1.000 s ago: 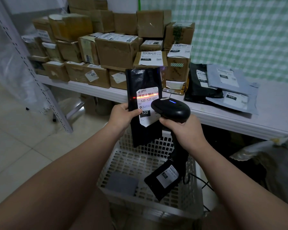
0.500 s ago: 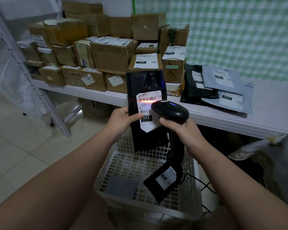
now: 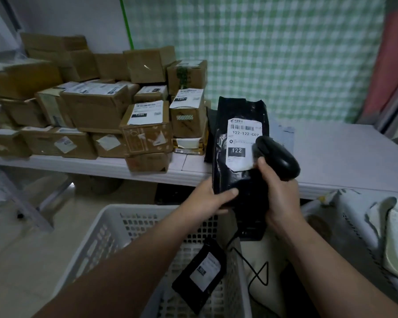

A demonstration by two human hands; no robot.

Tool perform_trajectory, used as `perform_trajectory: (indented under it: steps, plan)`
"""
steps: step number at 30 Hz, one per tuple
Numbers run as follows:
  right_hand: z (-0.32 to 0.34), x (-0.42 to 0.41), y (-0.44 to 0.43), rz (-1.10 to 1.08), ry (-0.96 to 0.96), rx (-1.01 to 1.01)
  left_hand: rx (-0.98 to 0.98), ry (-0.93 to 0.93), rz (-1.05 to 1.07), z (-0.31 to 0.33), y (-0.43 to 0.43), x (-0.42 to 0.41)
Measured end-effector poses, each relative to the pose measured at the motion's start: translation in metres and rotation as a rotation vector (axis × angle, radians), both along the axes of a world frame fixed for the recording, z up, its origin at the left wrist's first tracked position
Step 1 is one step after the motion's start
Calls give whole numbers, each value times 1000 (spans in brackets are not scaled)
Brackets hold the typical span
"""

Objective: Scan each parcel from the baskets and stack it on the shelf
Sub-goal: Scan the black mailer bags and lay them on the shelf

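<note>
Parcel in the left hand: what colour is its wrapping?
The parcel is glossy black, shown best in the head view.

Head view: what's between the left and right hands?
In the head view, the lower end of the black plastic parcel with a white label: the left hand grips its edge, the right hand holds the black handheld scanner.

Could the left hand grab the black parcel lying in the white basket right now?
Probably not yet: the left hand grips the upright black parcel. The basket parcel itself lies uncovered below.
</note>
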State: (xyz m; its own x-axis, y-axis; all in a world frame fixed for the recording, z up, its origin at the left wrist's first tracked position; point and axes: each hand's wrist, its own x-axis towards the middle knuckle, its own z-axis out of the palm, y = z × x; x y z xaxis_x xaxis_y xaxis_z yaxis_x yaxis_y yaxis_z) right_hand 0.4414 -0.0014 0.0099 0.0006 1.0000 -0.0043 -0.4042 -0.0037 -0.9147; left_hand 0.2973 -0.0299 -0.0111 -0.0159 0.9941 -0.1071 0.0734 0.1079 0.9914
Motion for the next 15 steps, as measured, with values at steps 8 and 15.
perform_trajectory:
  steps: [8,15]
  plan:
    - [7,-1,85,-179,-310,102,63,-46,276,42,127,8]
    - [-19,3,101,-78,-406,83,-112,-98,566,18,189,-4]
